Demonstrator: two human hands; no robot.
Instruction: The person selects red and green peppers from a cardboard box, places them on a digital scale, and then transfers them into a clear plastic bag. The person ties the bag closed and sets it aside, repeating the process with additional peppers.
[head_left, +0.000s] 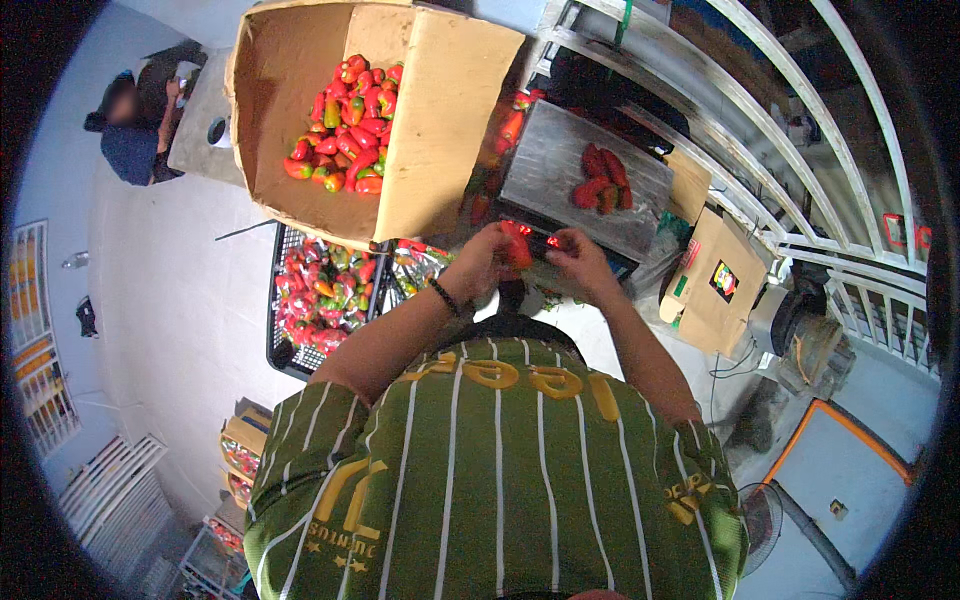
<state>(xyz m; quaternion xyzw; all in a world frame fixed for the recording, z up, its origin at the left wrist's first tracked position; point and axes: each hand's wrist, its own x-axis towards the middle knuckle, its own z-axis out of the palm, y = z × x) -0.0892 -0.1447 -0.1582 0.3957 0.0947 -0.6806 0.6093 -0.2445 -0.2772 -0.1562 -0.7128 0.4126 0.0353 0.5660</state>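
Note:
My left hand (480, 264) holds a red pepper (517, 247) in front of the weighing scale's metal platform (547, 161). A small group of red peppers (602, 180) lies on the right part of that platform. Close to the scale's lit red display (553, 241) is my right hand (583, 264), its fingers bent; whether anything thin is between them cannot be made out. A large open cardboard box (450, 112), tilted on its side, stands left of the scale with many red and part-green peppers (356, 124) inside.
A black plastic crate (277, 330) of bagged peppers (322, 292) stands below the box. Right of the scale are a printed cardboard box (705, 300) and white metal bars (750, 82). A person (131, 146) is at the far left. A fan (761, 525) stands at lower right.

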